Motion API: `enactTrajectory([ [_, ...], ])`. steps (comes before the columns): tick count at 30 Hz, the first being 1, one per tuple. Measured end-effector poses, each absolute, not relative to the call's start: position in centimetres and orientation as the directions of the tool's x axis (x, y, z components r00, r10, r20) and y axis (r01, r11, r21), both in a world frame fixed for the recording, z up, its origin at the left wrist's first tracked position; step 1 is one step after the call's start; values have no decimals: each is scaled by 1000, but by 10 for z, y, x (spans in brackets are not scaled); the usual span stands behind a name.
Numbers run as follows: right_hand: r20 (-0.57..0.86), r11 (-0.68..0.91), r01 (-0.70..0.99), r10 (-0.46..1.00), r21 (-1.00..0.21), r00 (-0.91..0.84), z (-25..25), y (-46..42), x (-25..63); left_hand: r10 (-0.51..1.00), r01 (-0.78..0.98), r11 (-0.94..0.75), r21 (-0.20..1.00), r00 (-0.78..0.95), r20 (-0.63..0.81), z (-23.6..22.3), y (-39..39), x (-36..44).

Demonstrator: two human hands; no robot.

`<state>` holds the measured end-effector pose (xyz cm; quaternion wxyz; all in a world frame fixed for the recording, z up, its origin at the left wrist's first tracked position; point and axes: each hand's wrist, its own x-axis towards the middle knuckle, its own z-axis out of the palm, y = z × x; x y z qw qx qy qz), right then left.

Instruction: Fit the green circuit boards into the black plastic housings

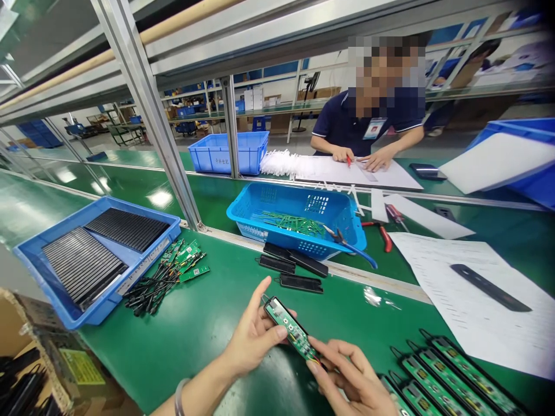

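A narrow green circuit board sits in a slim black casing, held tilted above the green bench. My left hand grips its upper end, thumb on the board's edge and forefinger stretched out. The lower end, where thin coloured wires show, is pinched between thumb and fingers of my right hand. Just beyond lie several black casing shells. At the lower right, more boards in black casings lie side by side. A pile of loose boards with black cables rests to the left.
A blue tray with rows of black parts stands left. Ahead is a blue basket holding green strips and pliers. Papers lie right. Across the bench a co-worker handles white sheets. A metal post rises left.
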<state>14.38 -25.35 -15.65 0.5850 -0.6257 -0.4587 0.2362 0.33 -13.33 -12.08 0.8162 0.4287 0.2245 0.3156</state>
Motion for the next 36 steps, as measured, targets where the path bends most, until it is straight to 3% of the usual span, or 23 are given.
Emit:
enactTrajectory([
  [9, 358, 167, 428, 835, -888, 417, -153, -251, 144, 698, -292, 449, 844, 705, -127, -123, -133, 2],
  [15, 354, 179, 413, 846, -893, 399, -155, -252, 140, 711, -302, 455, 838, 690, -138, -122, -137, 6],
  [18, 226, 94, 289, 855, -953, 466, -160, -251, 135, 767, -289, 428, 856, 618, -175, -122, -140, 10],
  [20, 38, 9, 61, 874, -998, 484, -160, -249, 132, 793, -272, 413, 869, 576, -196, -121, -143, 12],
  [22, -156, -94, -173, 907, -980, 392, -158, -246, 129, 798, -254, 414, 874, 563, -214, -119, -144, 12],
  [24, -250, -166, -280, 921, -945, 297, -155, -243, 125, 789, -234, 424, 875, 570, -230, -118, -145, 12],
  [29, -266, -180, -259, 898, -949, 350, -153, -240, 118, 773, -191, 424, 885, 586, -243, -119, -147, 11],
  [36, -319, -273, -225, 927, -935, 197, -160, -242, 124, 822, -183, 392, 902, 509, -254, -117, -145, 10],
])
